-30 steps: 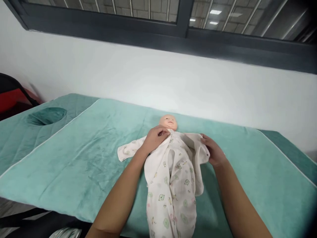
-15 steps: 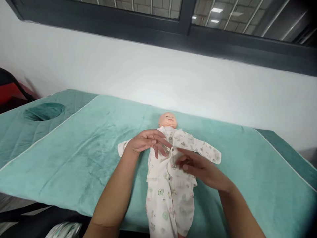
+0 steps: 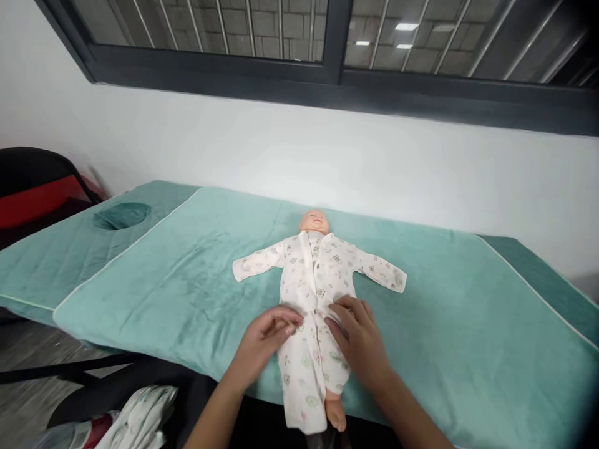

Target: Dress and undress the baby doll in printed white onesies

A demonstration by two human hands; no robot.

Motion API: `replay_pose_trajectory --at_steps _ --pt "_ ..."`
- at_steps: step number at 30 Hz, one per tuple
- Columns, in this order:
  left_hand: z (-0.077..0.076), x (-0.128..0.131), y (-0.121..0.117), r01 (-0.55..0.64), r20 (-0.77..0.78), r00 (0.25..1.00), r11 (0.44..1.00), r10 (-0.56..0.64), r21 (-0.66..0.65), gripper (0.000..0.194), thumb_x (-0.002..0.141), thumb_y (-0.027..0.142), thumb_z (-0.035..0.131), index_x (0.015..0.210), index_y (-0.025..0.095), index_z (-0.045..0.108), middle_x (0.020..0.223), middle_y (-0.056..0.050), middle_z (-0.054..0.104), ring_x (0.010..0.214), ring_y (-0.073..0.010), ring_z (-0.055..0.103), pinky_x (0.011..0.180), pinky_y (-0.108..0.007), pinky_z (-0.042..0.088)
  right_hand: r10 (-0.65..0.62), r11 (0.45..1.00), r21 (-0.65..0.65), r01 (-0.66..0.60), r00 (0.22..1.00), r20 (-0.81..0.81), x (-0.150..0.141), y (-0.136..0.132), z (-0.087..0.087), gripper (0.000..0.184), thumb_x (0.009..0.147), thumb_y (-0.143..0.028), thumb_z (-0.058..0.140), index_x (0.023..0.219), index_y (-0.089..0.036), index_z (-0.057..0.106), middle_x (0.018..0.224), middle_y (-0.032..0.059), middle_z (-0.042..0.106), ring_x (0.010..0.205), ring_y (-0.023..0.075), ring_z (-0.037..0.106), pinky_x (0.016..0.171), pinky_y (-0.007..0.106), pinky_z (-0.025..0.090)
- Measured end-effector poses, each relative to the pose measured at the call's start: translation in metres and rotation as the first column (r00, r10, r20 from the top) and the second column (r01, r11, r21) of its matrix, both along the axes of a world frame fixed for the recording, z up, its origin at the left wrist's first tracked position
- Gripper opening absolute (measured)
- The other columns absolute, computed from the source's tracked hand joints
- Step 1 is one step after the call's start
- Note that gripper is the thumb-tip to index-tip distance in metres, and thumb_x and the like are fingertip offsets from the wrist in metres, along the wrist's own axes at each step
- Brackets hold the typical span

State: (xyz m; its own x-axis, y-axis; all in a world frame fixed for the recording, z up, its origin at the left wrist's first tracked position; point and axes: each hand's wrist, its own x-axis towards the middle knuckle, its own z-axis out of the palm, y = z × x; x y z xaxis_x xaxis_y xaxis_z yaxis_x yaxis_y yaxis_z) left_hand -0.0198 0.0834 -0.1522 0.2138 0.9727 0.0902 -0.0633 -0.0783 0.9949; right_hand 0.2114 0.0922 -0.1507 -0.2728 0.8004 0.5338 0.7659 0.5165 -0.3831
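A baby doll (image 3: 314,221) lies on its back, arms spread, in a white printed baby top (image 3: 322,265) and matching baby trousers (image 3: 304,380). The front of the top runs closed down the middle, and one bare foot shows below a trouser leg. At the waist, my left hand (image 3: 269,337) pinches the lower edge of the top on the left side. Opposite it, my right hand (image 3: 360,340) is closed on the top's hem, where a fold of white cloth shows by the thumb. The fingertips partly hide the cloth they grip.
The doll rests on a teal padded bed (image 3: 187,293) with a face hole (image 3: 122,215) at its left end. Behind are a white wall and a barred window (image 3: 337,43). Folded printed cloth (image 3: 140,418) lies lower left, and a black and red chair (image 3: 42,193) stands far left.
Both hands have moved down from the doll's chest to the waist and closed on the top's hem. The top now lies flatter, and the view has shifted, showing the foot.
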Motion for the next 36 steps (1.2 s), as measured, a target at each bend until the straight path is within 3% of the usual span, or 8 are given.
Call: replay_pose_trajectory --at_steps 4,8,12,14,18,23,30,36 --pt "-0.003 0.018 -0.058 -0.196 -0.362 0.888 0.945 0.284 0.260 0.022 0.088 0.028 0.063 0.109 0.025 0.065 0.122 -0.008 0.062 0.113 -0.0229 0.058 0.097 -0.039 0.049 0.134 0.986 -0.094 -0.139 0.989 -0.057 0.003 -0.005 0.009 0.019 0.099 -0.020 0.047 0.095 -0.021 0.066 0.092 0.0054 0.062 0.088 0.0195 0.057 0.081 0.037 0.050" --pt "-0.014 0.041 -0.106 -0.104 -0.550 0.744 0.878 0.381 0.468 0.032 0.087 0.026 0.064 0.119 0.027 0.060 0.133 -0.009 0.055 0.129 -0.0259 0.049 0.104 -0.044 0.048 0.285 0.941 -0.172 -0.292 0.956 -0.062 0.019 -0.038 0.001 0.017 0.099 -0.020 0.047 0.096 -0.022 0.064 0.095 0.0044 0.063 0.089 0.0186 0.059 0.082 0.036 0.050" --pt "-0.030 0.053 -0.129 0.130 -0.730 0.563 0.831 0.388 0.541 0.047 0.087 0.022 0.064 0.133 0.028 0.054 0.143 -0.008 0.051 0.139 -0.0285 0.038 0.109 -0.049 0.045 0.153 0.942 -0.280 -0.184 0.980 -0.128 0.035 -0.088 -0.032 0.013 0.097 -0.020 0.049 0.103 -0.022 0.060 0.100 0.0056 0.063 0.091 0.0193 0.061 0.079 0.035 0.054" --pt "-0.034 0.055 -0.127 0.184 -0.762 0.488 0.802 0.427 0.568 0.050 0.089 0.019 0.061 0.137 0.027 0.050 0.143 -0.007 0.051 0.139 -0.0283 0.038 0.112 -0.052 0.041 0.069 0.952 -0.288 -0.101 0.990 -0.120 0.034 -0.104 -0.048 0.024 0.094 -0.018 0.052 0.118 -0.023 0.056 0.110 0.0080 0.063 0.101 0.0225 0.061 0.085 0.038 0.054" --pt "-0.031 0.062 -0.115 0.225 -0.785 0.410 0.782 0.465 0.581 0.051 0.091 0.019 0.057 0.140 0.024 0.048 0.140 -0.007 0.055 0.138 -0.0285 0.040 0.116 -0.059 0.032 -0.079 0.970 -0.239 0.047 0.989 -0.126 0.018 -0.103 -0.060 0.033 0.093 -0.015 0.049 0.125 -0.023 0.054 0.119 0.0106 0.062 0.108 0.0259 0.060 0.088 0.043 0.054" --pt "-0.015 0.073 -0.115 0.188 -0.773 0.426 0.790 0.469 0.583 0.049 0.092 0.020 0.056 0.139 0.022 0.047 0.142 -0.009 0.053 0.139 -0.0280 0.039 0.119 -0.061 0.026 0.006 0.979 -0.195 -0.063 0.960 -0.280 0.018 -0.089 -0.038 0.018 0.092 -0.012 0.047 0.101 -0.022 0.060 0.101 0.0066 0.064 0.095 0.0214 0.061 0.084 0.037 0.051" --pt "-0.012 0.084 -0.123 0.143 -0.691 0.601 0.796 0.402 0.588 0.034 0.091 0.019 0.057 0.124 0.022 0.054 0.118 -0.007 0.065 0.117 -0.0208 0.060 0.119 -0.056 0.030 0.212 0.887 -0.284 -0.365 0.867 -0.452 0.055 -0.131 -0.010 0.016 0.091 -0.012 0.042 0.094 -0.022 0.054 0.090 0.0030 0.061 0.083 0.0171 0.060 0.075 0.030 0.051" --pt "-0.020 0.085 -0.135 0.093 -0.598 0.715 0.799 0.362 0.594 0.020 0.089 0.007 0.049 0.099 0.021 0.057 0.094 -0.005 0.066 0.093 -0.0186 0.065 0.096 -0.043 0.053 0.174 0.902 -0.316 -0.294 0.917 -0.358 0.057 -0.145 -0.013 0.019 0.081 -0.012 0.043 0.089 -0.027 0.052 0.081 0.0013 0.060 0.070 0.0208 0.062 0.062 0.034 0.055"
